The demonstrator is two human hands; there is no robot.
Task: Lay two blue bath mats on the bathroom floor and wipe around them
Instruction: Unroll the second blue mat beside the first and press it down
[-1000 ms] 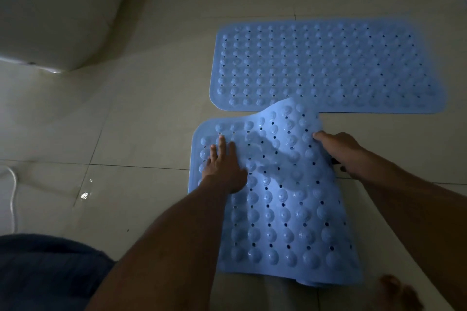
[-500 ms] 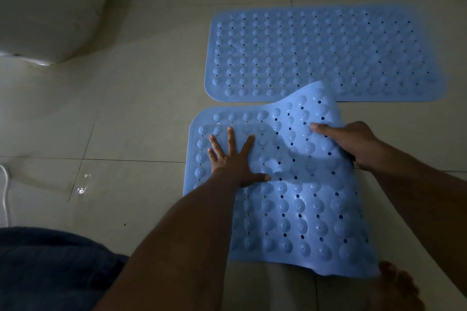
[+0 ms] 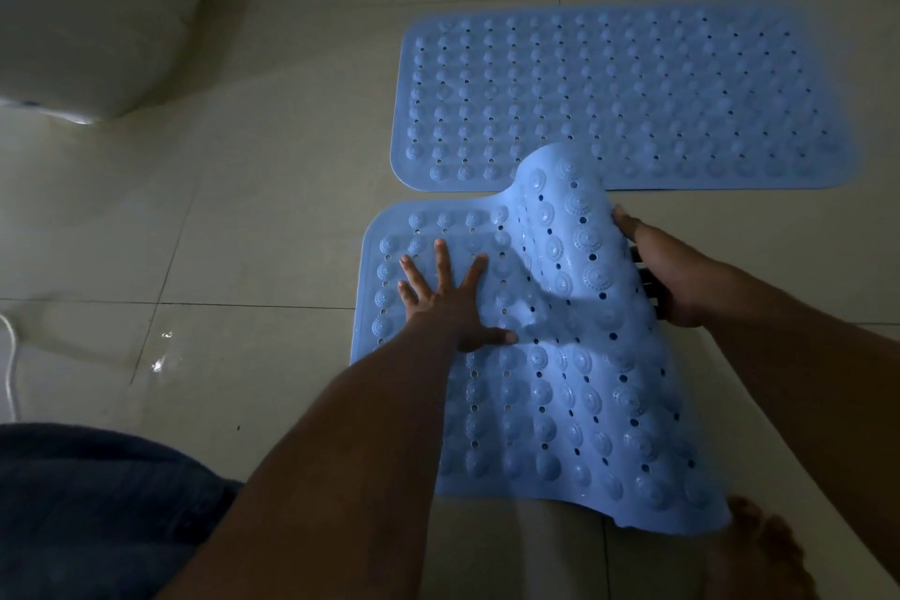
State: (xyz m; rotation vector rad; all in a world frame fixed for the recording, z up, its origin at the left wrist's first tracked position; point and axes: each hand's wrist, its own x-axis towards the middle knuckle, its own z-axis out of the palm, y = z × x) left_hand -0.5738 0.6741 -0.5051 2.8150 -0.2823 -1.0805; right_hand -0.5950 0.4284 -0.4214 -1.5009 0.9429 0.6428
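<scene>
Two blue bumpy bath mats are on the beige tiled floor. The far mat lies flat. The near mat lies flat on its left side, while its right side is raised in a hump that overlaps the far mat's front edge. My left hand presses flat on the near mat's left part, fingers spread. My right hand grips the lifted right edge, thumb on top and fingers under the mat.
A white toilet base stands at the upper left. A white cord lies at the left edge. Wet spots shine on the tiles. My bare foot is at the bottom right, and blue cloth at the bottom left.
My right hand has lifted the near mat's right edge higher, so the hump stands taller. My left hand has spread its fingers and slid slightly left on the mat.
</scene>
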